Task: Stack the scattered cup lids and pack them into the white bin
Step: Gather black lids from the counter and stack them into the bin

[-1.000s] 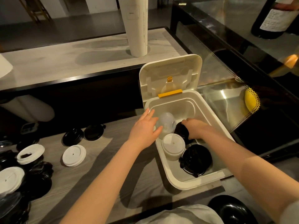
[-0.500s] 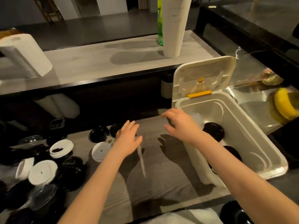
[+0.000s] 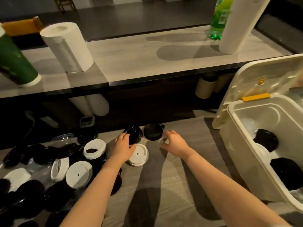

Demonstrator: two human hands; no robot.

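— Where are the hands?

— Both have left the white bin (image 3: 236, 145) at the counter's (image 3: 164, 185) right edge, where stacks (image 3: 266, 141) already sit, and are back mid-counter.

— Holding anything?

— The left hand (image 3: 123, 145) lies spread on a white lid (image 3: 139, 155), not gripping. The right hand (image 3: 174, 143) curls beside a black lid (image 3: 153, 131); whether it holds something, I can't tell.

— Meaning?

— Another gathering round, I'd judge; the heap (image 3: 49, 169) at the left edge waits.
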